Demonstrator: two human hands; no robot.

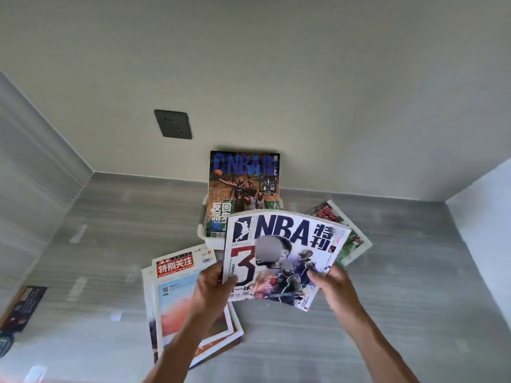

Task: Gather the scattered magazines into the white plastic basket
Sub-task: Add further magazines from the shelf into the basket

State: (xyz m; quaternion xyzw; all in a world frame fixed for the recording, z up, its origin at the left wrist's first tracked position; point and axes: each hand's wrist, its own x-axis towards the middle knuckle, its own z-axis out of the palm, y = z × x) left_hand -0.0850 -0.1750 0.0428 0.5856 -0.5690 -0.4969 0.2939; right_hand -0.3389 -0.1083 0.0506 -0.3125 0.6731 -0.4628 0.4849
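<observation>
I see bare grey floor right of my hands, left hand and right hand pinching the white NBA magazine by its side edges, white basket just beyond, holding an upright magazine

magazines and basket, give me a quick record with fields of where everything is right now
held: white NBA magazine, gripped by left hand and right hand
basket: white plastic basket, by the wall
in basket: dark NBA magazine, upright
floor left: red-titled magazine stack
floor right: magazine, partly hidden
wall: dark socket
</observation>
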